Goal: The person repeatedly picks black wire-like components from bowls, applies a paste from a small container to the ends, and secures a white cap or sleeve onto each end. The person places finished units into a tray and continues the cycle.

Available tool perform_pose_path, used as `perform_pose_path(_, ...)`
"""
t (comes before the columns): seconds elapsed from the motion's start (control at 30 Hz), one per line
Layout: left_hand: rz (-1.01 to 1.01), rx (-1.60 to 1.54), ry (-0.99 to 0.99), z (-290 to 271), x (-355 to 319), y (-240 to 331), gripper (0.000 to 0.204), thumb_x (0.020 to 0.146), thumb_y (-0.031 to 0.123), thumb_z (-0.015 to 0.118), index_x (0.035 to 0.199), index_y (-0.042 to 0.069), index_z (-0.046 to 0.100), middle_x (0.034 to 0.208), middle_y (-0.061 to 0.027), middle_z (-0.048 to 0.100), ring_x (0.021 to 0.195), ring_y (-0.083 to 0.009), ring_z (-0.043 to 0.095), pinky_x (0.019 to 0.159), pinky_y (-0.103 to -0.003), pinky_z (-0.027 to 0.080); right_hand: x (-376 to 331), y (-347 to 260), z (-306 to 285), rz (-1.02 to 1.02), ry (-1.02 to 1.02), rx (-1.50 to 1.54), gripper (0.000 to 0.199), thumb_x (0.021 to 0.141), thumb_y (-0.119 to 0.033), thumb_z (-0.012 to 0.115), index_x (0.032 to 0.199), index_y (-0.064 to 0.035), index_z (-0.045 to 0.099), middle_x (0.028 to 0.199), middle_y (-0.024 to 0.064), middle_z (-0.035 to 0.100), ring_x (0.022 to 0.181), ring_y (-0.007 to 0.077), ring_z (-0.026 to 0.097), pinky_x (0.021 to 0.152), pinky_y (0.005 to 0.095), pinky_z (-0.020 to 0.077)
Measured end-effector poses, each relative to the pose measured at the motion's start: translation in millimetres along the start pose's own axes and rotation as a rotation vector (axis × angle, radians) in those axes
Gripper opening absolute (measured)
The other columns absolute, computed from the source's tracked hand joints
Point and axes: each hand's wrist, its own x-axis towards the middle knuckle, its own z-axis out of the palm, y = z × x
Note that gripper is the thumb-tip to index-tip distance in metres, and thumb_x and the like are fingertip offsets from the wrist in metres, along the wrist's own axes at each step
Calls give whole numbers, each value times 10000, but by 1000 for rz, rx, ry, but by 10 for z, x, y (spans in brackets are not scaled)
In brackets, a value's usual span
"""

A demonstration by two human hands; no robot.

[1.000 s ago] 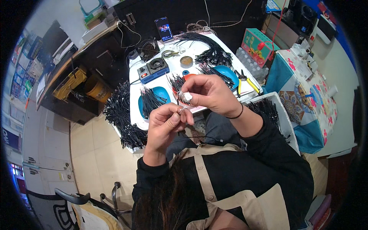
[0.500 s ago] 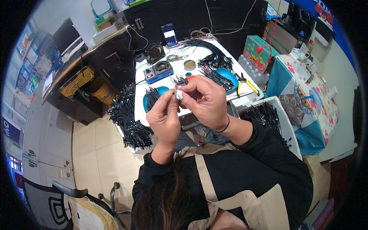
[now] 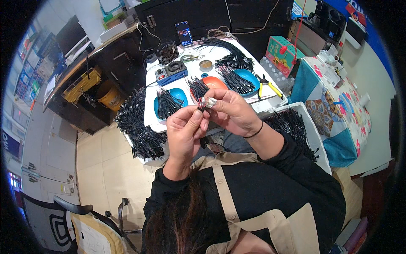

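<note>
Both hands meet above the near edge of the white table. My left hand is closed in a pinch on a short black cable with thin red and black wire ends. My right hand pinches a small crumpled white piece, maybe tissue or tape, right beside those wire ends. Just beyond the fingers lie cable bundles in a blue dish, an orange dish and another blue dish. Fingers partly cover the cable's lower part.
Yellow-handled pliers lie at the table's right. Farther back are a blue soldering station, a small round tin, a fan and a phone. Cable heaps flank the table; a white foam box holds more.
My hands have come slightly lower and nearer, uncovering the orange dish. The dark cable and red wire ends now show in my left fingers. The phone's screen looks different.
</note>
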Motion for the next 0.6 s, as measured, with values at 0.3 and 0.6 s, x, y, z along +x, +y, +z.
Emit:
perform_pose_path(0.3,15,103,-2,43,-66,-7,169,935,102,576,908,-59,620,652,-50,581,479,-44,404,439,-172,278,-64,-111,47,-40,-83,-167,197,916,-65,596,1098,0,556,1023,55,605,925,113,609,801,233,518)
perform_pose_path(0.6,98,272,1,61,-119,-65,163,923,60,585,998,-73,641,717,-92,640,513,-42,468,448,-158,314,-96,-31,-50,143,-96,167,163,924,-118,551,1041,-6,537,923,69,594,833,152,621,739,284,539)
